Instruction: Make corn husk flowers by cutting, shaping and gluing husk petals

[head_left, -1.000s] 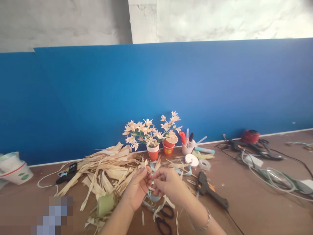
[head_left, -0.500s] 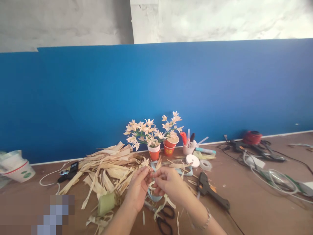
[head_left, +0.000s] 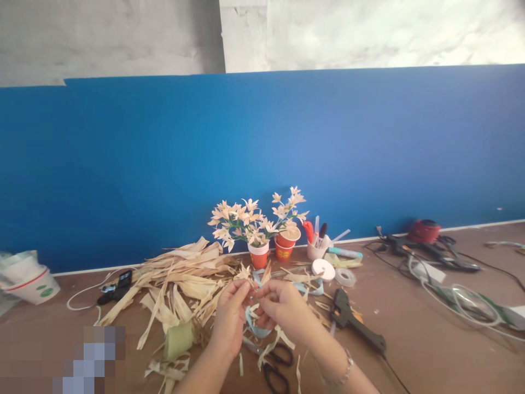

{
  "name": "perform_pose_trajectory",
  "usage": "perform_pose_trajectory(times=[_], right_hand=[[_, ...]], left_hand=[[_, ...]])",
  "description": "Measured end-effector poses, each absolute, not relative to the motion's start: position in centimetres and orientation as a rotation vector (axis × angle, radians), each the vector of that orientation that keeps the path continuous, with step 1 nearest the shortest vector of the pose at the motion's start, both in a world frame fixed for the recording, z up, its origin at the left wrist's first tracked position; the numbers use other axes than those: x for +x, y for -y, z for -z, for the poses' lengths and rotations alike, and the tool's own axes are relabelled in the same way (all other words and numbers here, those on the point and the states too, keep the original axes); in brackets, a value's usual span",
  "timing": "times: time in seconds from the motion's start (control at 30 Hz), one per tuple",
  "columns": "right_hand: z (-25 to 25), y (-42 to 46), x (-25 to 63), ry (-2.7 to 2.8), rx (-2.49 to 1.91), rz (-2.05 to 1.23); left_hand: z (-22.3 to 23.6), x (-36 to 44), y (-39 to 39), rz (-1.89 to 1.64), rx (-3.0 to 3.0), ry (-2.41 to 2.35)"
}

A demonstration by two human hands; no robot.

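Note:
Both my hands meet over the brown table, just in front of a heap of dried corn husks (head_left: 180, 273). My left hand (head_left: 230, 316) pinches a small husk flower (head_left: 245, 272) at its base. My right hand (head_left: 283, 309) is closed in a pinch against the same piece, right beside the left fingertips. A pale blue ribbon strip (head_left: 255, 327) curls below the fingers. Black-handled scissors (head_left: 274, 365) lie on the table under my wrists.
Red paper cups with finished husk flowers (head_left: 256, 224) stand by the blue wall. A white cup of pens (head_left: 315, 249), tape rolls (head_left: 322, 268), a black glue gun (head_left: 353, 323), a green tape roll (head_left: 177, 340), cables (head_left: 451, 284) at right, a paper cup (head_left: 35, 287) at left.
My hands have hardly moved; the fingers shifted slightly on the small husk flower. The view drifted a little to the left.

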State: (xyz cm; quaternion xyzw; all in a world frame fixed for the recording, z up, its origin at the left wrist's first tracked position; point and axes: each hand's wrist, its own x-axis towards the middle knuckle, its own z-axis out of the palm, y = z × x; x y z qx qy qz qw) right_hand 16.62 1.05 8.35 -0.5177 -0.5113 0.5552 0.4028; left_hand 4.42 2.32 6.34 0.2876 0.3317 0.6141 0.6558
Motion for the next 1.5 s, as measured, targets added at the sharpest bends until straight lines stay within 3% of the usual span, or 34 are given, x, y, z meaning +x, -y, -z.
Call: perform_pose_trajectory(times=[0.73,1.2,1.5], right_hand=[[-8.4,-1.0,16.3,1.233,-1.264,-1.460],[-8.1,-0.7,16.2,1.515,-1.385,-1.073],[-8.0,-0.5,16.1,1.474,-1.367,-1.138]], left_hand=[[-6.1,4.5,-2.2,-1.424,0.771,-0.855],[-6.4,4.1,-2.3,-1.354,0.843,-0.922],[-6.4,3.5,-2.6,-1.316,0.897,-0.919]])
